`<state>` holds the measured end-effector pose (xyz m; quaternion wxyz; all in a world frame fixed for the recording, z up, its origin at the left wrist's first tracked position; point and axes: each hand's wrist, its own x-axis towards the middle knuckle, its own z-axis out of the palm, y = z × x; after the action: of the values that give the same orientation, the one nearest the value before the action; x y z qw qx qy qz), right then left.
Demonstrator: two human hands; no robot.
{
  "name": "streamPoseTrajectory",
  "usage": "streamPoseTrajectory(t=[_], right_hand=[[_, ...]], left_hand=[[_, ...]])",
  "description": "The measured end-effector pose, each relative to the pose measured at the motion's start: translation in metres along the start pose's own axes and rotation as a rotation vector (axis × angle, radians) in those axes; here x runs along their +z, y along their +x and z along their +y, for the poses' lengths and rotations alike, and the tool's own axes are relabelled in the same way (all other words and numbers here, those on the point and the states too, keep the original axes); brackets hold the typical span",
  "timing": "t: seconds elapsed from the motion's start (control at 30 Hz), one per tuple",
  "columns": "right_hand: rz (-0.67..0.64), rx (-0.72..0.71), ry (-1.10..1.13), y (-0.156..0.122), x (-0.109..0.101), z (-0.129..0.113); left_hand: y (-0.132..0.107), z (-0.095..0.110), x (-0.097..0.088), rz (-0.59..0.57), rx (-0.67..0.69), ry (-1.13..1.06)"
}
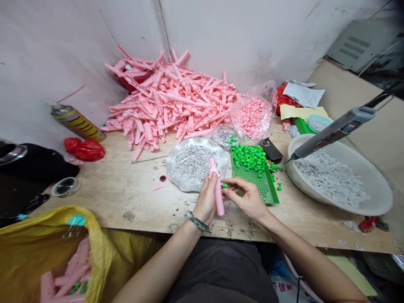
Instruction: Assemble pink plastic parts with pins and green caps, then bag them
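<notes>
Both grips meet over the near middle of the surface, seen from the head camera. My left grip is closed round a pink handle, fingers wrapped about its lower half, so it stands nearly upright with its narrow end pointing far. My right grip comes in from the right, thumb and forefinger pinched shut on a small green cap, which sits right against the side of the handle. The other fingers of that grip are loosely curled. A bracelet sits on my left wrist.

Just beyond my grips lies a foil dish of small metal parts. Right of it, a green tray holds a heap of green caps at its far end, with a few spilled beside it. Farther back, a big pile of pink handles leans into the wall corner, and a clear bag of small pink parts stands to its right. At the right, a white bowl holds pale parts, and a grey driver hangs slanted above it. At the far left lie a spray can and a red bag. Near left, a yellow bag holds more pink handles.
</notes>
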<state>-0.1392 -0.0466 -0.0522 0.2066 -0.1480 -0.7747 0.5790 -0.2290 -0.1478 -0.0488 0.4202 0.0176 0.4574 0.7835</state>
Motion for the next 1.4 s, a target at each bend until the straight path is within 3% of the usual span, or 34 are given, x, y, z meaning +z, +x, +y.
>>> streamPoseTrajectory(t=[0.17,0.4,0.6,0.7,0.8,0.87,0.93,1.0,1.03,1.1,1.17,1.3,1.4], right_hand=[[0.113,0.055,0.066,0.001,0.002,0.007],[0.175,0.089,0.272,-0.002,0.011,0.002],[0.149,0.234,0.391,-0.003,0.015,-0.009],[0.128,0.233,0.379,-0.004,0.017,-0.008],[0.044,0.041,0.087,-0.014,0.008,-0.007],[0.142,-0.214,-0.203,-0.022,-0.013,-0.011],[0.529,-0.484,-0.389,-0.022,-0.046,-0.017],[0.954,-0.632,-0.322,-0.012,-0.085,-0.023],[0.918,-0.606,-0.211,-0.004,-0.104,-0.025],[0.590,-0.402,0.015,0.013,-0.131,-0.024],[0.364,-0.238,0.158,0.022,-0.141,-0.018],[0.348,-0.173,0.164,0.015,-0.117,0.002],[0.437,-0.131,0.153,0.000,-0.088,0.017]], left_hand=[[0.000,-0.003,-0.005,0.027,0.016,0.044],[-0.006,-0.004,-0.005,0.057,0.175,0.364],[-0.021,-0.011,-0.001,0.157,0.582,0.781],[-0.021,-0.013,-0.002,0.138,0.664,0.821],[-0.016,-0.008,-0.005,0.067,0.499,0.698],[-0.013,-0.004,-0.007,0.006,0.256,0.494],[-0.012,0.000,-0.006,-0.072,0.020,0.233],[-0.013,0.001,-0.003,-0.169,-0.169,0.025],[-0.015,0.001,-0.001,-0.216,-0.256,-0.035],[-0.019,-0.002,0.006,-0.292,-0.428,-0.076],[-0.022,-0.006,0.012,-0.329,-0.545,-0.089],[-0.025,-0.015,0.022,-0.319,-0.567,-0.161],[-0.027,-0.020,0.027,-0.266,-0.569,-0.190]])
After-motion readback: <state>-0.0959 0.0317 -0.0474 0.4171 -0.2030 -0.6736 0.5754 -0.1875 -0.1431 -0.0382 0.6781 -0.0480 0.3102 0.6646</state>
